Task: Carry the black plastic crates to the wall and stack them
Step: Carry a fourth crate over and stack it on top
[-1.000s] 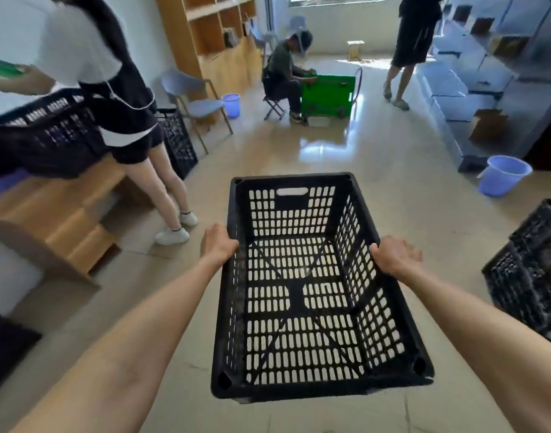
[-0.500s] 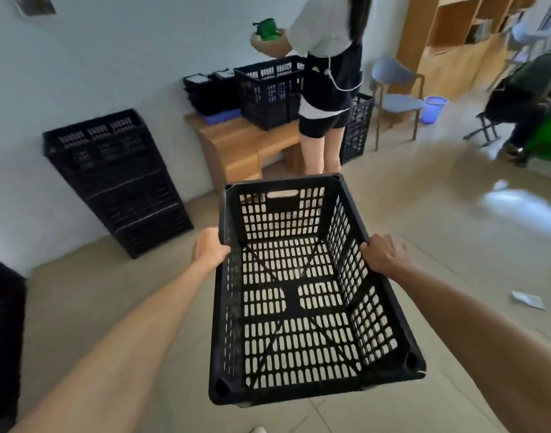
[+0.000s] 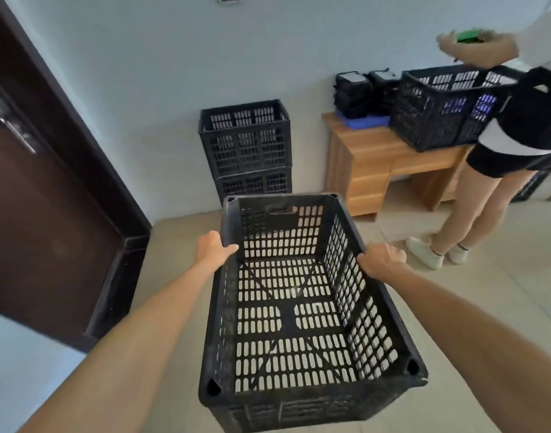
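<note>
I hold an empty black plastic crate [image 3: 286, 401] out in front of me, above the floor. My left hand [image 3: 213, 246] grips its left rim and my right hand [image 3: 381, 257] grips its right rim. Straight ahead, a stack of black crates [image 3: 246, 145] stands against the pale wall [image 3: 174, 73]. The held crate's far edge hides the bottom of that stack.
A dark brown door [image 3: 34, 198] fills the left side. A wooden desk [image 3: 371, 164] stands right of the stack, with another black crate [image 3: 446, 107] and black items on it. A person [image 3: 511, 145] stands at the desk on the right. Tiled floor [image 3: 180, 239] lies ahead.
My view has swung left: the crate stack has moved from the left to straight ahead and looks nearer, and the dark door has come into view. Both hands keep their grip.
</note>
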`<action>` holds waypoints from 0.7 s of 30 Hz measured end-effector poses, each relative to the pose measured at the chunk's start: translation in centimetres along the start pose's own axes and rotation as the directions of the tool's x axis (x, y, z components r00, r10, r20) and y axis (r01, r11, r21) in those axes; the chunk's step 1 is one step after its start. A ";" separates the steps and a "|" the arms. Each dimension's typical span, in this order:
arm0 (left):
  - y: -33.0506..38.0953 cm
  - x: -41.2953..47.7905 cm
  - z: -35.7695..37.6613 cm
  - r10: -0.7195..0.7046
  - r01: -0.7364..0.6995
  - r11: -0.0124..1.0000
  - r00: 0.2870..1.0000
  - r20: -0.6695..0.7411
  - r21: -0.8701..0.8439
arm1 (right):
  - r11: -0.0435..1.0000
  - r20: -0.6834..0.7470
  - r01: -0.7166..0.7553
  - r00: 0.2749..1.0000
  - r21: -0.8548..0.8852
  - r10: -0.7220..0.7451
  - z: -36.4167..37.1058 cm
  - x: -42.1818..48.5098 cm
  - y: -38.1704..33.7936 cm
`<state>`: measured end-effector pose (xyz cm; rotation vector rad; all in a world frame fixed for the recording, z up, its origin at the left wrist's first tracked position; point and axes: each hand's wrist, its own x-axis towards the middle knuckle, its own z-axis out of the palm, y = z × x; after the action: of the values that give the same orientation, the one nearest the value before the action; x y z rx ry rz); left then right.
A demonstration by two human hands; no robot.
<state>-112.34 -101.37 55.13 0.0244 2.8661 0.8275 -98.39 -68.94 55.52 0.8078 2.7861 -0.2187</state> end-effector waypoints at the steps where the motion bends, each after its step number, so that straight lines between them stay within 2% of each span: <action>1: -0.8 1.7 -0.9 -0.022 0.022 1.000 1.000 -0.009 0.006 | 1.000 0.009 0.013 1.000 -0.006 -0.013 -0.3 1.5 -1.9; 10: -2.0 16.5 -8.0 -0.138 0.142 0.990 0.980 -0.140 0.015 | 0.978 0.040 0.203 0.979 -0.038 -0.202 -4.8 16.5 -16.0; 18: 0.4 31.2 -13.9 -0.195 0.180 0.981 0.933 -0.303 -0.076 | 0.934 -0.086 0.351 0.931 -0.066 -0.356 -12.6 30.9 -25.8; 21: 1.2 36.4 -16.0 -0.164 0.136 0.985 0.920 -0.355 -0.101 | 0.918 -0.153 0.386 0.905 -0.095 -0.396 -15.9 34.9 -29.1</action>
<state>-150.77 -106.68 63.81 -0.3947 3.1172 0.9984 -145.69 -72.32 63.94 0.2507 3.0763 -0.1332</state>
